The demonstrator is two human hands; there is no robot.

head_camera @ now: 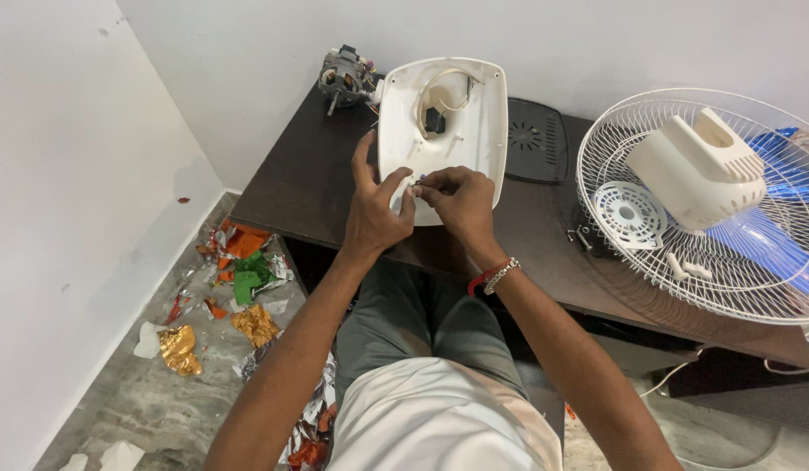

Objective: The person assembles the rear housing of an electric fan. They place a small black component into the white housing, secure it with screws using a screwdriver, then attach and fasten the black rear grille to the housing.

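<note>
A white plastic fan base shell lies open side up on the dark wooden table, with a white cable and a black part inside it. My left hand grips the shell's near edge with the thumb and fingers. My right hand meets it there, pinching something small between thumb and forefinger; what it is I cannot make out. A bracelet and a red thread circle my right wrist.
A fan motor sits at the table's far corner. A black plastic cover lies beside the shell. On the right rests a white wire fan guard holding a white motor housing, a round hub and blue blades. Crumpled foil and wrappers litter the floor.
</note>
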